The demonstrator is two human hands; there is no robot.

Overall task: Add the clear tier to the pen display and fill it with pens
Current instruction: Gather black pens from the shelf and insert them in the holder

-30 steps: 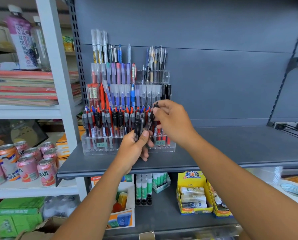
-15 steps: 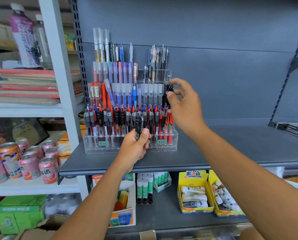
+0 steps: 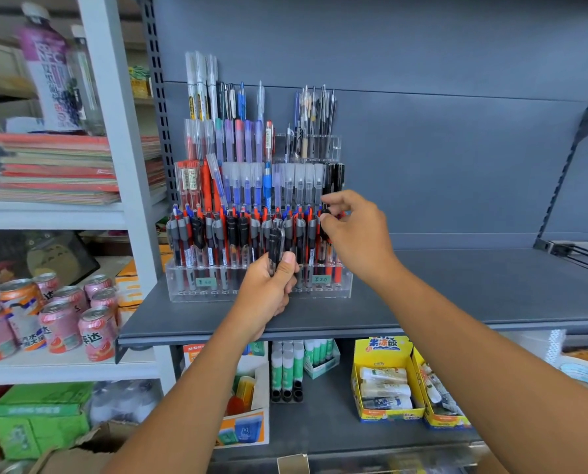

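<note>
Pens [image 3: 276, 244] in a black bundle sit clutched in the left grip [image 3: 268, 295], near the clear tier [image 3: 196, 289] on the shelf [image 3: 474, 292]; the right grip [image 3: 357, 234] pinches one pen [image 3: 325, 213] at its right end.

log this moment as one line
left hand grips pen bundle | right hand pinches black pen at front tier right end | phase: filling

You get bright, even light with faint shadows, sharp at centre, while the bottle [image 3: 51, 63] at left blurs and edges bow.
</note>
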